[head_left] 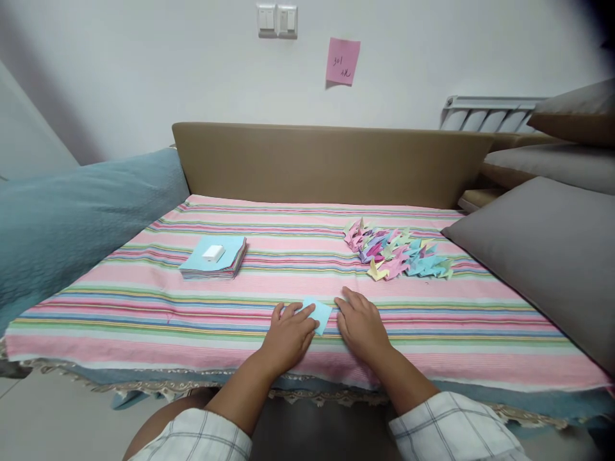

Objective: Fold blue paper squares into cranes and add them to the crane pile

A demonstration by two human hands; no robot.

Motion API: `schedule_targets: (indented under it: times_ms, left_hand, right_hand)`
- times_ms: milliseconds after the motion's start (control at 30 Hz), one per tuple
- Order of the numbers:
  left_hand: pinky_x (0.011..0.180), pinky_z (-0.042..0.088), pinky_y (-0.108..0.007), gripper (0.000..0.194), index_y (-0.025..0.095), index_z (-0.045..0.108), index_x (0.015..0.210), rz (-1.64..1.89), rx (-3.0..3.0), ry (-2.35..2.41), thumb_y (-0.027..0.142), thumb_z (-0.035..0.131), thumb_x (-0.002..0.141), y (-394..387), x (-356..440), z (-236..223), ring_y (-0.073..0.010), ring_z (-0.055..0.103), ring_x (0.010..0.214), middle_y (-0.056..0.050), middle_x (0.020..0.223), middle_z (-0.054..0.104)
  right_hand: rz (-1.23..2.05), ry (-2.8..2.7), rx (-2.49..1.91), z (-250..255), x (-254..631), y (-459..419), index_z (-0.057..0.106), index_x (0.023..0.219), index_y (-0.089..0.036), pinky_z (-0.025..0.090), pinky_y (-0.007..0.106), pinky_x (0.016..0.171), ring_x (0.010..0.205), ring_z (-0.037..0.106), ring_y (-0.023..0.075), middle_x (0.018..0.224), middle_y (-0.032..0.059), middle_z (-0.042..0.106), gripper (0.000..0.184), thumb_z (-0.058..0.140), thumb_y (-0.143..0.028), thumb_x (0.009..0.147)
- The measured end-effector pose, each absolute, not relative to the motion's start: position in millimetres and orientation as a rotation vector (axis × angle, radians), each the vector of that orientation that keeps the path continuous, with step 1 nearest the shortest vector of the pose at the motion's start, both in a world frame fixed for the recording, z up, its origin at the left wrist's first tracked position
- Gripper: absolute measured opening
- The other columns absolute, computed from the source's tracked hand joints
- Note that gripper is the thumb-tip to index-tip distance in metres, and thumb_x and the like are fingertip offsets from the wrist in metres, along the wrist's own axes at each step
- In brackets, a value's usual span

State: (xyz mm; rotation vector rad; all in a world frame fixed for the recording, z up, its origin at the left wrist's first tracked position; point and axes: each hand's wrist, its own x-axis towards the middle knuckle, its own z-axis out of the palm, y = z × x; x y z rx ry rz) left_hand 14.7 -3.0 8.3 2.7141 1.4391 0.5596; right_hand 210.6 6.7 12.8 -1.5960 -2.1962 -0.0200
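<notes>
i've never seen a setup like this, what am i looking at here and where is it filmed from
There is no machine here, just a person using two bare hands. The one picture comes from a camera worn on the head, looking forward and down past the checked sleeves.

The surface is covered by a striped cloth. On its left lies a stack of paper with a small white object on top; on its right is a cluster of folded paper pieces in many colours.

Near the front edge, the left hand rests on a light blue piece of paper. The right hand lies just beside it, on the cloth, and seems to hold nothing.
</notes>
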Motion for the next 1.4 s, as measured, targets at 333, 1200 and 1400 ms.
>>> schedule_targets:
  times_ms: [333, 1200, 1400]
  left_hand:
    - [0.099, 0.026, -0.057, 0.021, 0.032, 0.061, 0.100, 0.580, 2.719, 1.448, 0.025, 0.048, 0.085, -3.3, 14.7, 7.6, -0.0253, 0.044, 0.116, 0.000, 0.128, 0.054]
    - [0.101, 0.023, -0.058, 0.020, 0.032, 0.059, 0.100, 0.416, 2.616, 1.492, 0.027, 0.046, 0.086, -2.2, 15.1, 11.3, -0.0262, 0.042, 0.120, 0.002, 0.135, 0.048]
    - [0.101, 0.022, -0.058, 0.020, 0.032, 0.060, 0.100, 0.427, 2.604, 1.488, 0.027, 0.047, 0.085, -1.4, 15.5, 9.4, -0.0262, 0.042, 0.121, 0.001, 0.134, 0.049]
  right_hand:
    - [0.203, -2.350, -1.250, 7.3, 185.2, -2.1, 0.055, 0.113, -0.018, 0.034, 0.035, 0.091, 0.103, 0.051, 0.0206, 0.110, 0.0080, 0.062, 0.034, 0.038, -0.012, 0.083]
    - [0.158, -2.355, -1.481, 10.2, 183.4, 11.9, 0.054, 0.114, -0.020, 0.028, 0.032, 0.080, 0.096, 0.047, 0.0216, 0.101, 0.0060, 0.063, 0.037, 0.044, -0.012, 0.080]
    - [0.106, -2.354, -1.513, 11.5, 195.6, 8.6, 0.057, 0.107, -0.020, 0.027, 0.031, 0.081, 0.091, 0.048, 0.0206, 0.092, 0.0061, 0.063, 0.031, 0.046, -0.012, 0.079]
